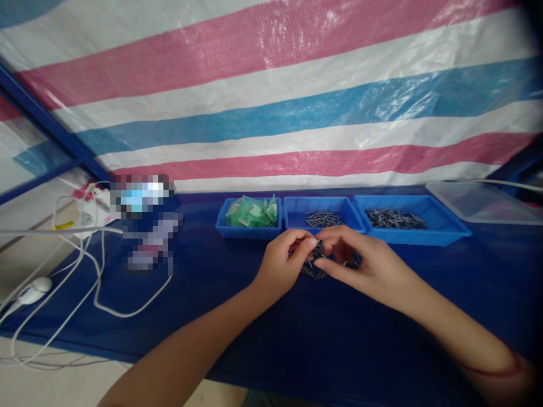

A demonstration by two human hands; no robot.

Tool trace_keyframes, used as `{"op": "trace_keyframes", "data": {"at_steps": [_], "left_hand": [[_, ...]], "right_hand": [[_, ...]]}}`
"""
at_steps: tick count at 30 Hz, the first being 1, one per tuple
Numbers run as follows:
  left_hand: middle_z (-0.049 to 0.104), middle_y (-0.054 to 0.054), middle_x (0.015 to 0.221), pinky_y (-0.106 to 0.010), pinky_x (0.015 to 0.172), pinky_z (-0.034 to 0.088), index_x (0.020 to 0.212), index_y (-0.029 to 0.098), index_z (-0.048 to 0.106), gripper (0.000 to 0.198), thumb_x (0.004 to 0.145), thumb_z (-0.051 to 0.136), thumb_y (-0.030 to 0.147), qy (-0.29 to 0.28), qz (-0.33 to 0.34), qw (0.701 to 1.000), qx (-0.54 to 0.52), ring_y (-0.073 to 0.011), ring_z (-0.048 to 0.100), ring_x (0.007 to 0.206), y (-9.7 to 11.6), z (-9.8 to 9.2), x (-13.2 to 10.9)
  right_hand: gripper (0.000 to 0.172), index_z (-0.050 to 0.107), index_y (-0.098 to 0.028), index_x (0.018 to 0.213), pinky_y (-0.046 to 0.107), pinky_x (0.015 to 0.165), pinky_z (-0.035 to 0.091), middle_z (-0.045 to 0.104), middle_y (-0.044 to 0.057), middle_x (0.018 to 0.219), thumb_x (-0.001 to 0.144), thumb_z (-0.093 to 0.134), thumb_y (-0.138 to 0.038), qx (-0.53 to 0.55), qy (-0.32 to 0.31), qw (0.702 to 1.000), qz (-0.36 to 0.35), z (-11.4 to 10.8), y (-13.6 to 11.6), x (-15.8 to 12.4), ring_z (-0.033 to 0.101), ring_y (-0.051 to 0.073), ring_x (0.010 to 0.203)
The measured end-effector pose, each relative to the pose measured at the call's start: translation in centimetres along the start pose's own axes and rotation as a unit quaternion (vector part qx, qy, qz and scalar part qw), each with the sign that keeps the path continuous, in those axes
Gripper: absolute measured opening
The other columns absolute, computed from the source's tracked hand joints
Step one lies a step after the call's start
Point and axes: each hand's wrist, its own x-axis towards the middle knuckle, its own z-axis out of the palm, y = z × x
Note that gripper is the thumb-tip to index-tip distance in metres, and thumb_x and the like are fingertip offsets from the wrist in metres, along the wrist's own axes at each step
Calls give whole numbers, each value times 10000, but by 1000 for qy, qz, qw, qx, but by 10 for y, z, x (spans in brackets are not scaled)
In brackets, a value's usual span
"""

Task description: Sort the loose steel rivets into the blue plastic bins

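In the head view both my hands meet over a small heap of thin dark screws (319,275) on the blue tabletop. My left hand (283,259) is closed, thumb pressed toward the index finger, with dark screws showing at its fingertips. Opposite it, my right hand (360,257) arches over the heap. Its thumb stands apart from the curled fingers, and it grips nothing that I can see. Just behind the hands is a blue bin (292,210) with loose screws (324,219) in it. The hands hide part of the heap.
Left of that bin, another blue bin (248,232) holds green packets (252,212). A wider blue bin (449,226) of screws stands right, near a clear plastic lid (479,200). White cables (99,282) and blurred items lie left. A striped sheet (271,113) hangs behind.
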Motion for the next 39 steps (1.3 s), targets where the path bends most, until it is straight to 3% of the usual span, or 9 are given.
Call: {"op": "trace_keyframes", "data": {"at_steps": [3, 6, 11, 14, 17, 24, 28, 32, 39], "left_hand": [[628, -36, 854, -264, 770, 465, 894, 156, 589, 218, 911, 468, 336, 14, -16, 998, -55, -152, 594, 815, 2, 3, -2], [573, -74, 996, -297, 869, 450, 866, 157, 587, 209, 899, 488, 338, 24, 20, 998, -58, -179, 557, 966, 3, 5, -3], [496, -90, 1073, -314, 940, 424, 855, 172, 563, 259, 924, 434, 387, -1, 36, 998, -60, -188, 492, 1091, 7, 4, -4], [511, -79, 1058, -302, 914, 429, 829, 175, 553, 282, 931, 415, 398, -11, 46, 997, -57, -181, 500, 1075, 10, 0, -4], [531, -60, 1024, -270, 810, 450, 826, 175, 563, 225, 881, 516, 388, -3, 37, 998, -53, -172, 524, 996, 8, -2, -3], [562, 11, 725, -224, 649, 425, 849, 152, 573, 200, 836, 579, 351, -50, -88, 981, -167, -101, 534, 676, 3, 0, 0], [637, -39, 871, -235, 689, 452, 965, 140, 620, 234, 815, 612, 320, -48, -84, 975, -199, -119, 578, 745, 3, 1, 1], [669, -55, 889, -260, 736, 460, 978, 137, 662, 247, 853, 569, 328, -86, -76, 977, -182, -144, 599, 790, 2, 1, 1], [656, -46, 890, -263, 759, 450, 916, 130, 669, 229, 841, 581, 328, -98, -64, 984, -135, -160, 590, 837, 2, 2, 0]], "right_hand": [[224, 552, -213, 998, 231, 510, 426, 595, -6, 726, 826, 602, -348, 24, 11, 999, 31, 12, -1, 1, 526, 110, 565], [181, 580, -212, 968, 232, 513, 422, 589, -8, 712, 850, 573, -349, 62, 15, 997, 48, 18, -1, 1, 515, 110, 566], [219, 633, -200, 835, 254, 589, 454, 609, 21, 753, 888, 511, -375, 131, -17, 991, 37, 17, -1, 2, 546, 137, 666], [238, 662, -211, 853, 257, 582, 456, 626, 21, 749, 883, 513, -394, 132, -32, 990, 36, 12, -1, 2, 555, 142, 659], [222, 679, -226, 839, 257, 553, 446, 624, 10, 715, 868, 538, -396, 108, -26, 993, 43, 5, 0, 2, 553, 138, 619], [178, 688, -211, 824, 282, 644, 478, 671, 36, 798, 831, 606, -369, 101, 48, 991, 71, -1, 6, 2, 612, 166, 743], [185, 669, -206, 792, 274, 606, 479, 668, 32, 782, 806, 631, -387, 126, 84, 984, 92, 3, 4, 3, 608, 162, 718], [185, 640, -205, 752, 256, 559, 465, 629, 9, 701, 784, 653, -386, 156, 116, 975, 108, 8, 4, 3, 568, 137, 636], [176, 633, -204, 763, 252, 560, 442, 597, 5, 700, 805, 632, -375, 162, 98, 976, 109, 8, 4, 3, 547, 131, 640]]}}
